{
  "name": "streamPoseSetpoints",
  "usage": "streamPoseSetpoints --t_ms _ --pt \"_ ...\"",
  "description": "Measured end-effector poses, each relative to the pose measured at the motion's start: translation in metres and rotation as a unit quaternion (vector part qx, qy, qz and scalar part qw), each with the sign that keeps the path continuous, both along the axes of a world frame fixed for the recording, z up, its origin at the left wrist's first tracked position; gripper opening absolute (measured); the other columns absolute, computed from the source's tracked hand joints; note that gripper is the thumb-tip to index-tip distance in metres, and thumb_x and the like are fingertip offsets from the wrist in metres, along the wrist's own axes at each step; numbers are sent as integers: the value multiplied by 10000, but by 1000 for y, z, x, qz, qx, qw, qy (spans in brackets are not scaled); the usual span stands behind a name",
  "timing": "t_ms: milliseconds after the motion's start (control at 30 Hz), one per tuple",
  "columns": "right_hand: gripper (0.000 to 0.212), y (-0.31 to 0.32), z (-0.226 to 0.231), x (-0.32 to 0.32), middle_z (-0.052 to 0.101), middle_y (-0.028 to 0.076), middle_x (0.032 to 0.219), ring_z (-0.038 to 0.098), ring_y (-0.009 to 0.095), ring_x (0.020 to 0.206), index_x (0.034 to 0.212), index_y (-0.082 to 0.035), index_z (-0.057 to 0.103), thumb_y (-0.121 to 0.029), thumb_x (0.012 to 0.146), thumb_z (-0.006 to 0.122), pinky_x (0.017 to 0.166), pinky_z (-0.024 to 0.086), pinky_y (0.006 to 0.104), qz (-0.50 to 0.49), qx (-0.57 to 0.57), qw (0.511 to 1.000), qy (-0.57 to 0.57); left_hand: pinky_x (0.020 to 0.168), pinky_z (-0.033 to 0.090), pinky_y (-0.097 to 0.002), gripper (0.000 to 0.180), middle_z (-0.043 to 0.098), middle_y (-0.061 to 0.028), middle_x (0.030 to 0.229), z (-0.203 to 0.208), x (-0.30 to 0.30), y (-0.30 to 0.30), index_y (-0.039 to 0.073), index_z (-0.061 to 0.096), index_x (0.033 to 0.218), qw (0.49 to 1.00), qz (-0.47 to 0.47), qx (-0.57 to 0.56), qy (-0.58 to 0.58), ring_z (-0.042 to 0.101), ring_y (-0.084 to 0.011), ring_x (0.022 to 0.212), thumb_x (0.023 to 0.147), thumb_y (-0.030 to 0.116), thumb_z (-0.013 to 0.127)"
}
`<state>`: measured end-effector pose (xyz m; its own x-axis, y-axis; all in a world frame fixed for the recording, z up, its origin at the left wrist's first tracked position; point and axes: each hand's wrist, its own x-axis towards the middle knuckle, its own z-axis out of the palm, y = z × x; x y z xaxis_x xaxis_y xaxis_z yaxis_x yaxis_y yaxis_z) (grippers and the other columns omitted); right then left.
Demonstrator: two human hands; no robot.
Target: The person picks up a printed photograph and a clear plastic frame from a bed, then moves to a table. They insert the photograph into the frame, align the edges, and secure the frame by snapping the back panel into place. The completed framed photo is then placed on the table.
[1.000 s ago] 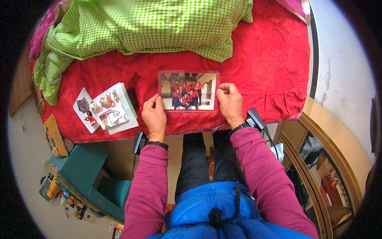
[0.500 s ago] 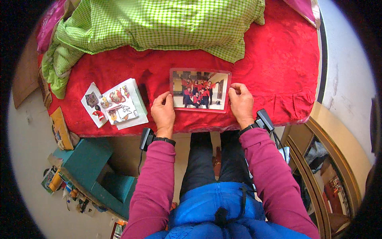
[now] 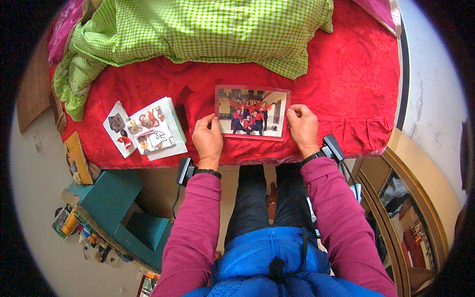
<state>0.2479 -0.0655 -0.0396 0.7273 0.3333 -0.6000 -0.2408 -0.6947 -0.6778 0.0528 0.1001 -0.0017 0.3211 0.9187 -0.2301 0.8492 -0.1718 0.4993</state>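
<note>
A laminated group photo (image 3: 252, 112) with a red border lies flat on the red bedspread (image 3: 341, 79). My left hand (image 3: 208, 140) rests at its left edge, fingers curled on the corner. My right hand (image 3: 303, 128) sits at its right edge, fingertips pinching the border. Both wrists wear black strapped devices. My sleeves are magenta, and my dark trousers and blue jacket show below.
A small pile of picture cards and white papers (image 3: 146, 129) lies on the bedspread to the left. A green checked quilt (image 3: 208, 29) covers the bed's far part. A teal stool (image 3: 123, 213) stands on the floor at lower left, a wooden-framed cabinet (image 3: 410, 218) at lower right.
The view has shifted slightly, so the photo and hands sit a little further right in the picture. Both hands stay at the photo's two edges.
</note>
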Motion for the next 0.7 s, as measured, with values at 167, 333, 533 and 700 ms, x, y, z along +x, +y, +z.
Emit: streamPoseSetpoints --t_ms 167,333,533,700 --pt "268 0 1 4 731 179 874 721 272 821 1001 1 709 -220 867 635 754 545 371 18 5 1000 6 828 520 -336 269 734 -154 966 -8 -6 3 -7 730 1056 998 37 -50 -17 683 -219 891 910 208 661" --pt "291 0 -1 8 735 175 896 715 241 839 1015 29 698 -213 870 627 763 541 350 30 25 998 51 832 529 -344 273 742 -175 985 -7 1 5 -27 721 1058 989 91 -104 -53 708 -250 916 920 196 645" --pt "234 -19 27 16 688 53 859 628 110 761 1038 32 642 -159 908 612 690 505 278 -30 121 983 132 698 458 -236 272 663 -7 937 46 -1 -12 -24 671 1118 916 181 -309 -183 562 -75 774 973 200 615" --pt "171 -54 125 26 600 -28 868 540 37 740 1054 -2 585 -137 950 596 672 449 211 -3 217 958 187 751 425 -224 145 560 35 911 132 -20 -32 29 596 1065 854 117 -402 -308 504 -57 832 977 137 555"
